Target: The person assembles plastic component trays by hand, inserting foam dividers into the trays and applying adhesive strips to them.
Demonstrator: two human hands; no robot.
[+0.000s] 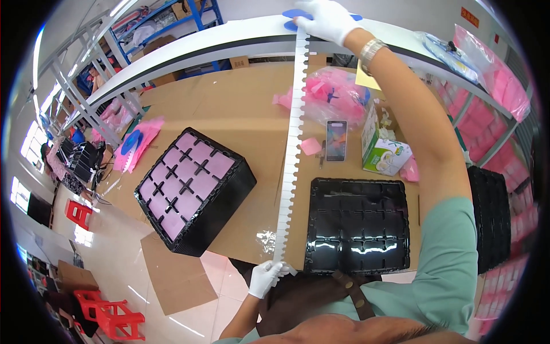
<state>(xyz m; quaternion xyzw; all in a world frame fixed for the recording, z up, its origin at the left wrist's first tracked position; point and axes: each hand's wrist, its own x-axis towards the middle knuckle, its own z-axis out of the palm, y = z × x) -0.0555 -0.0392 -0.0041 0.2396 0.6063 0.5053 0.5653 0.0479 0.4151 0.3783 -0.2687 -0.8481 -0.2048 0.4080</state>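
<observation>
A long white strip (291, 155) with a notched edge is held tight at both ends. Its bottom end is pinched by the gloved left hand (266, 277), fingers closed on it. Its top end is gripped by the gloved right hand (325, 19), up by the white shelf edge (189, 45). Just right of the lower fingers, an empty black tray (360, 223) is laid. To their left, bare brown table (240, 109) is seen, then a black tray stack with pink squares (192, 189).
</observation>
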